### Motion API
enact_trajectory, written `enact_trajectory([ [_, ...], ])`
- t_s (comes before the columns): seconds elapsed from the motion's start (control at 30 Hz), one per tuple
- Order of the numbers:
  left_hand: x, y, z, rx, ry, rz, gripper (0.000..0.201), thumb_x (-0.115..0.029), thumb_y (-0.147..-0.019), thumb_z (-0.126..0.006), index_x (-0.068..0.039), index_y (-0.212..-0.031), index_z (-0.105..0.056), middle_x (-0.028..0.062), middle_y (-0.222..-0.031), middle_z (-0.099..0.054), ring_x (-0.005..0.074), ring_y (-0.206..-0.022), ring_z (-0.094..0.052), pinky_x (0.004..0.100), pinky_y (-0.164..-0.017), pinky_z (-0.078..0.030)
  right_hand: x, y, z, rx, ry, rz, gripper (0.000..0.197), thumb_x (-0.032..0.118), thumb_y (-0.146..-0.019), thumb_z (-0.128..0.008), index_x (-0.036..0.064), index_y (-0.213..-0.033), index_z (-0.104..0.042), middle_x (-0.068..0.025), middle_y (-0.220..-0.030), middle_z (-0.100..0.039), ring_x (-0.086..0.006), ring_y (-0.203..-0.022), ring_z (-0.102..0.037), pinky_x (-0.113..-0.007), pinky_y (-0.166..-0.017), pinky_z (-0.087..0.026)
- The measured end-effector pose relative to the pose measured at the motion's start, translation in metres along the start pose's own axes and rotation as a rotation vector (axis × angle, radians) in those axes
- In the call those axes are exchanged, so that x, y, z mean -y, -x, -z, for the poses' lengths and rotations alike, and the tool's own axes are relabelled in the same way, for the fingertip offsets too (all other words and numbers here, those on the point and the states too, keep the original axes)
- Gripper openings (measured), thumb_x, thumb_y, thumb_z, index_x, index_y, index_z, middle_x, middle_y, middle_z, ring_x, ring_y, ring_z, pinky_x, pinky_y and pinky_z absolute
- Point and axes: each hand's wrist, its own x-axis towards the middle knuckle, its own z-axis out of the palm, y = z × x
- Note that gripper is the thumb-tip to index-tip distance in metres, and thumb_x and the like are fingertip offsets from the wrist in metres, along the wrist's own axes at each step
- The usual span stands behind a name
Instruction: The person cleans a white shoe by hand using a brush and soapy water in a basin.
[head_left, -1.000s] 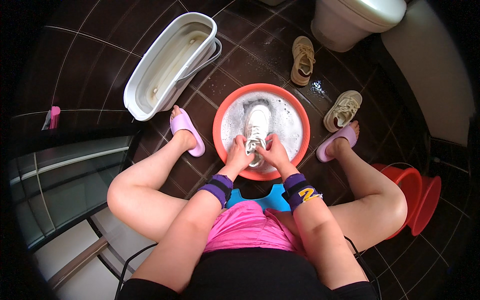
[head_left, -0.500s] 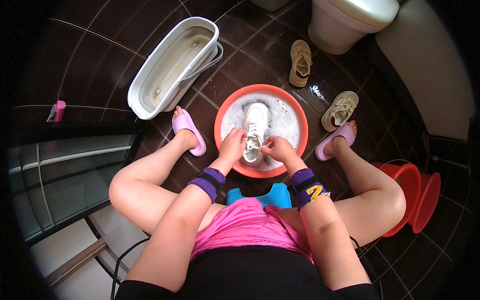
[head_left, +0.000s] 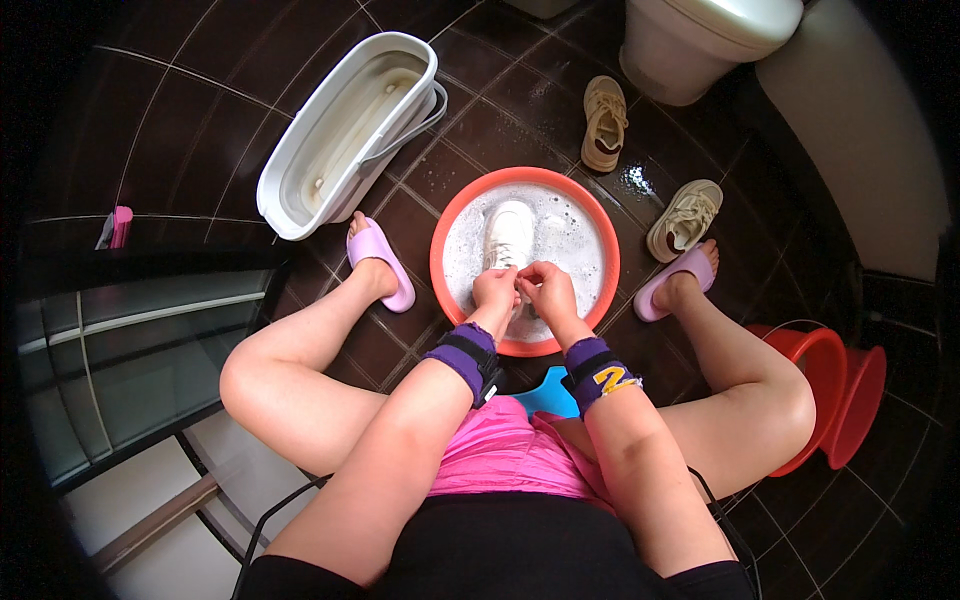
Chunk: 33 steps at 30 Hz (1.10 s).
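Observation:
A white lace-up sneaker (head_left: 510,228) lies in sudsy water inside a round orange-red basin (head_left: 437,262), its toe pointing away from me. My left hand (head_left: 496,291) and my right hand (head_left: 551,293) meet above the shoe's opening, fingertips almost touching. Both are closed in a pinch at the shoelace, which is largely hidden behind the fingers. The rear of the sneaker is partly covered by my hands. Purple bands wrap both my wrists.
A long white bucket (head_left: 270,196) holding some murky water stands far left. Two cream sneakers (head_left: 604,128) (head_left: 684,222) rest on the dark tiles at the right, near a toilet (head_left: 668,60). Red buckets (head_left: 824,385) sit beyond my right knee. A blue stool (head_left: 553,394) shows beneath me.
My left hand has moved right and slightly down, closing the gap to my right hand. The right hand has shifted a little toward the left. The lace between them is now mostly covered.

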Motion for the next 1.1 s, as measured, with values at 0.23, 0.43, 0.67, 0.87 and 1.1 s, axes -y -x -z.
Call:
enact_trajectory([
  [0.23, 0.009, -0.012, 0.009, -0.008, 0.491, 0.192, 0.011, -0.016, -0.089, -0.064, -0.005, -0.09, -0.061, -0.0005, -0.065, -0.055, 0.009, -0.051, -0.049, 0.0229, -0.046, -0.041, 0.004, -0.003, -0.006, 0.038, -0.132, -0.174, 0.014, 0.008, -0.077, -0.074, -0.0003, -0.085, -0.067, -0.0087, -0.075, -0.069, -0.0138, -0.068, -0.065, -0.027, -0.064, -0.051],
  [0.43, 0.001, -0.006, 0.012, 0.132, 0.566, 0.242, 0.01, -0.017, -0.09, -0.064, -0.008, -0.091, -0.059, 0.001, -0.073, -0.056, 0.0103, -0.063, -0.052, 0.0241, -0.058, -0.046, -0.016, -0.005, -0.011, -0.02, -0.205, -0.151, 0.018, 0.008, -0.075, -0.073, 0.0028, -0.09, -0.065, -0.0075, -0.075, -0.066, -0.0149, -0.067, -0.062, -0.029, -0.064, -0.051],
  [0.67, -0.019, 0.009, 0.014, 0.096, 0.378, 0.183, 0.01, -0.015, -0.09, -0.061, -0.006, -0.096, -0.06, 0.001, -0.076, -0.059, 0.0102, -0.062, -0.055, 0.0248, -0.052, -0.047, -0.005, -0.007, -0.008, -0.004, -0.193, -0.08, 0.018, 0.007, -0.077, -0.072, 0.0051, -0.092, -0.062, -0.0029, -0.075, -0.06, -0.0115, -0.066, -0.057, -0.026, -0.062, -0.049],
  [0.87, -0.013, -0.004, 0.02, 0.097, 0.112, 0.05, 0.019, -0.011, -0.088, -0.062, -0.003, -0.105, -0.062, 0.0036, -0.076, -0.062, 0.0103, -0.056, -0.055, 0.0229, -0.05, -0.046, -0.002, -0.008, -0.01, 0.017, -0.172, -0.048, 0.028, 0.008, -0.073, -0.074, 0.0056, -0.096, -0.057, -0.0029, -0.073, -0.058, -0.0122, -0.065, -0.056, -0.027, -0.06, -0.049],
  [1.1, -0.001, -0.007, 0.027, -0.036, -0.397, -0.339, 0.029, -0.009, -0.084, -0.063, 0.0, -0.111, -0.065, 0.0062, -0.075, -0.067, 0.0122, -0.058, -0.059, 0.0281, -0.051, -0.045, -0.001, -0.01, -0.009, 0.028, -0.152, -0.097, 0.032, 0.006, -0.073, -0.071, 0.0053, -0.099, -0.054, -0.0048, -0.073, -0.056, -0.014, -0.062, -0.057, -0.028, -0.058, -0.049],
])
